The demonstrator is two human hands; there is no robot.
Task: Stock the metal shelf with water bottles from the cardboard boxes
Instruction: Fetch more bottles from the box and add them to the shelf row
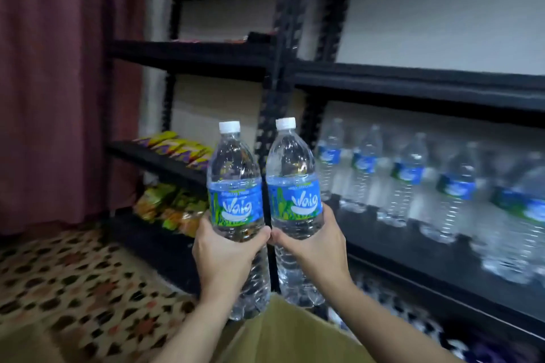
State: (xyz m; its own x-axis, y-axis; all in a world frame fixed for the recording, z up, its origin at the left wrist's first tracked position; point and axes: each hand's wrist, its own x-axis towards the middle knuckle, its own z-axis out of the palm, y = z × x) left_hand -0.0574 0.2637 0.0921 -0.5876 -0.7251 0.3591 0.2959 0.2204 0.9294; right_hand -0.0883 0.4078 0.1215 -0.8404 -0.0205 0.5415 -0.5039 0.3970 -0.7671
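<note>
Left hand (pixel 221 256) grips one upright water bottle (pixel 236 186), right hand (pixel 315 244) another (pixel 295 183); blurred row, probably identical bottles (pixel 407 177), lines metal shelf (pixel 442 271).

left hand (pixel 224 256): bare | right hand (pixel 319 247): bare | forearms (pixel 188 330): bare down to frame edge

We can read "Waig" in white on the blue label of the left bottle (pixel 236 203), and the same on the right bottle (pixel 295 200). The small print above each logo is too blurry for us. Labels on the shelf bottles (pixel 407 177) and snack packs (pixel 174 146) are just smears.
</note>
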